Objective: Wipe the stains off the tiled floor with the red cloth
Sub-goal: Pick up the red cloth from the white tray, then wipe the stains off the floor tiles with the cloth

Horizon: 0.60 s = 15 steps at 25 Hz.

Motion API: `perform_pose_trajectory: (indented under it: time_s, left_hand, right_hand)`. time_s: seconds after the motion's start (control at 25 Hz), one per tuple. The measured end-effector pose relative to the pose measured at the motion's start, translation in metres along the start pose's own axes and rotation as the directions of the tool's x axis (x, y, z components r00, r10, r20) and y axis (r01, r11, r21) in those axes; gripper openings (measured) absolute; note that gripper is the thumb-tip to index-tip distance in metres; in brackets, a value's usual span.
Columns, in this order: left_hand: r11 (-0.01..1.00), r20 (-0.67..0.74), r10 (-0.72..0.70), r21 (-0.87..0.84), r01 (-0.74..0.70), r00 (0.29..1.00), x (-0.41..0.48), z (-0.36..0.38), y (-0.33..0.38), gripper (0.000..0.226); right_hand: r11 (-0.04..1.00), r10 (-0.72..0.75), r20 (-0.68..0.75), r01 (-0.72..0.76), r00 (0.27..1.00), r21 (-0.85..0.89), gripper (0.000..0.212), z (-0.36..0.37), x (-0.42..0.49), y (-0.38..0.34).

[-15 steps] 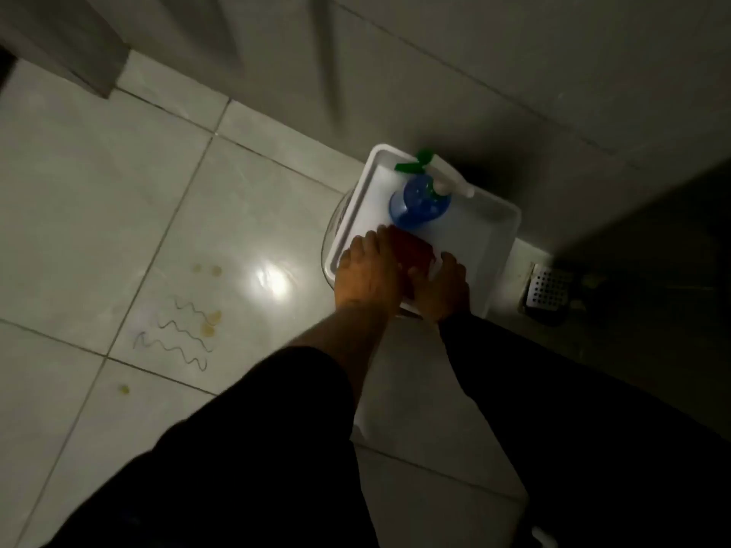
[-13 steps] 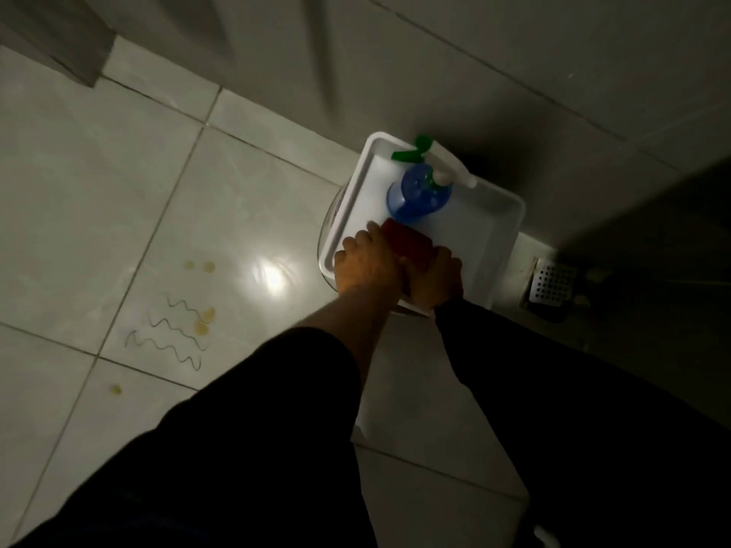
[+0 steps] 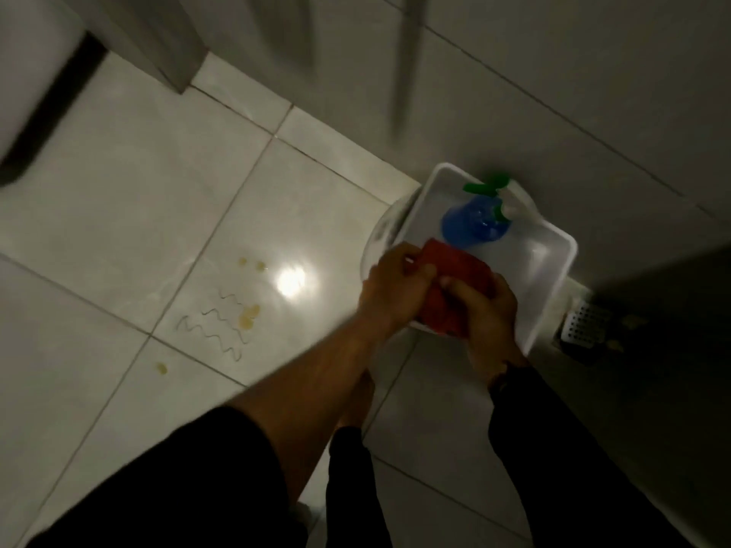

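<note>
**Cloth in hand, stains untouched**

I have the cloth (image 3: 455, 288) bunched over the near edge of the tray (image 3: 548, 278), my left hand (image 3: 395, 288) and right hand (image 3: 484, 310) both closed on it, a firm two-handed grip. The spray bottle (image 3: 474, 221) stands just behind the cloth, so lifting carelessly could, I judge, knock it over. The tray seems to rest on something round; dragging the cloth across its rim might tip it. The stains (image 3: 237, 310) lie well apart to my left on the floor (image 3: 118, 215), whose glossy tiles could be slippery if wet, and in this dim light I could miss the small spots
</note>
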State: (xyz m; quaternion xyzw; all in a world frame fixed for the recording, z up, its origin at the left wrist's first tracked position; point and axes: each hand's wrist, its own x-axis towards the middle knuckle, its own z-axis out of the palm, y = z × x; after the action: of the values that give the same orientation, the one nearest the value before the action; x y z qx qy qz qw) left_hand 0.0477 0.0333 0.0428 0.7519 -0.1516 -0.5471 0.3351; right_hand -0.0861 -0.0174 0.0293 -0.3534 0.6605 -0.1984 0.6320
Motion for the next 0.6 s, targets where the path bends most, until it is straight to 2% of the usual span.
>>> perform_pose_trajectory:
  time_s: [0.08,0.12,0.2,0.32,0.44,0.52,0.6]
  left_hand:
    - [0.985,-0.051,0.002,-0.175,-0.011,0.999,-0.029,-0.038,-0.019,0.045]
    - [0.975,-0.088,0.017,-0.219,-0.036,0.996,-0.042,-0.057,-0.033,0.043]
    - [0.963,-0.159,0.026,-0.260,-0.067,0.987,-0.064,-0.090,-0.072,0.040]
    - [0.974,-0.291,-0.034,-0.224,-0.033,0.956,-0.077,-0.127,-0.144,0.049]
    - [0.993,-0.516,-0.096,-0.109,0.046,0.851,-0.068,-0.164,-0.256,0.056]
    - [0.978,-0.625,-0.152,0.018,0.209,0.766,-0.054,-0.183,-0.337,0.065]
    - [0.927,-0.687,-0.167,0.136,0.351,0.708,-0.037,-0.198,-0.411,0.075]
  right_hand:
    - [0.999,0.017,0.210,-0.023,0.978,0.024,0.064,0.025,-0.034,-0.001]
    - [0.998,0.048,0.309,-0.056,0.950,0.016,0.070,0.041,-0.049,0.003]
    - [0.987,0.157,0.443,-0.154,0.882,-0.043,0.066,0.080,-0.076,0.019]
    - [0.955,0.290,0.482,-0.217,0.827,-0.202,0.043,0.139,-0.091,0.060]
    - [0.900,0.290,0.513,-0.049,0.808,-0.432,0.031,0.209,-0.080,0.124]
    - [0.828,0.242,0.533,0.114,0.811,-0.550,0.027,0.251,-0.064,0.169]
    - [0.729,0.133,0.577,0.315,0.806,-0.608,0.023,0.291,-0.040,0.210]
